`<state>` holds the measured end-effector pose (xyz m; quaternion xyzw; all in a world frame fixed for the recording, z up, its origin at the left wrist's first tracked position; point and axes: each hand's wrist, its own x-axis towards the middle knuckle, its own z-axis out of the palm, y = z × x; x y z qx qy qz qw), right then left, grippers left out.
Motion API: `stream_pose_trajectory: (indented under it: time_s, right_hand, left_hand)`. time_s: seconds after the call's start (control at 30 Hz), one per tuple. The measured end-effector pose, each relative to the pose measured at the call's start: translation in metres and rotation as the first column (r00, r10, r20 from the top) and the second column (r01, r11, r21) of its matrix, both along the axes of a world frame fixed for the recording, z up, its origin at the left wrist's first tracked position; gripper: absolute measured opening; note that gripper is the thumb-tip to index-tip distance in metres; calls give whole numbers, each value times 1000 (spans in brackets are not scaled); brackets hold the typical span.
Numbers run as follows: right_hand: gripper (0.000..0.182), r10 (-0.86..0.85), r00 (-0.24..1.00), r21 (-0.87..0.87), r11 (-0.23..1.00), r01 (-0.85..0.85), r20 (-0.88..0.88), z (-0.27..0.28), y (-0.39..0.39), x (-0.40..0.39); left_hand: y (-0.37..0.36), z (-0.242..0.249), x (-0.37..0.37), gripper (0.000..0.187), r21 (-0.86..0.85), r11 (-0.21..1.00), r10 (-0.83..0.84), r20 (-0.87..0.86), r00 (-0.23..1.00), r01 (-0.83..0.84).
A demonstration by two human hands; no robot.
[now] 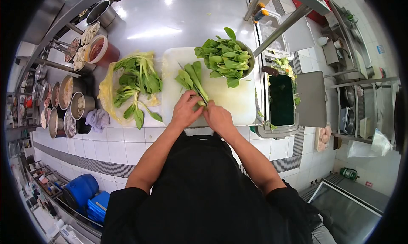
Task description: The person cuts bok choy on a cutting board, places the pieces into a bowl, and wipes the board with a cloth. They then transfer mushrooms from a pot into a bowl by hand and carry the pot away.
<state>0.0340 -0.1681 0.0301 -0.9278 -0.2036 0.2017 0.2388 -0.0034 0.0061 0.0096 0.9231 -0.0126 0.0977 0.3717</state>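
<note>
On the white cutting board [233, 100] lies a leafy green vegetable [195, 76], its leaves pointing away from me and its pale stalk end toward me. My left hand [186, 111] is closed on the stalk near the board's front edge. My right hand [219, 117], just beside it, grips a knife [206, 102]; the handle is mostly hidden in the fingers. The blade runs along the vegetable, largely covered by it. At the board's back right, a metal bowl [251, 63] is heaped with cut green leaves [223, 57].
More leafy greens [142, 80] lie on a yellow plastic bag [106, 89] left of the board. Beyond them stand a tub of red sauce [102, 50] and several metal pots [80, 106]. A purple cloth [97, 119] sits at the table edge. Right of the board is a bin [280, 131] with scraps.
</note>
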Motion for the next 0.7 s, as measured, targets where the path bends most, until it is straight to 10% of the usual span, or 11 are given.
stream_pose_trajectory:
  time_s: [0.7]
  right_hand:
    - [29, 34, 980, -68, 997, -48, -195, 54, -99, -80]
  left_hand:
    - [23, -6, -17, 31, 120, 988, -115, 110, 987, 102]
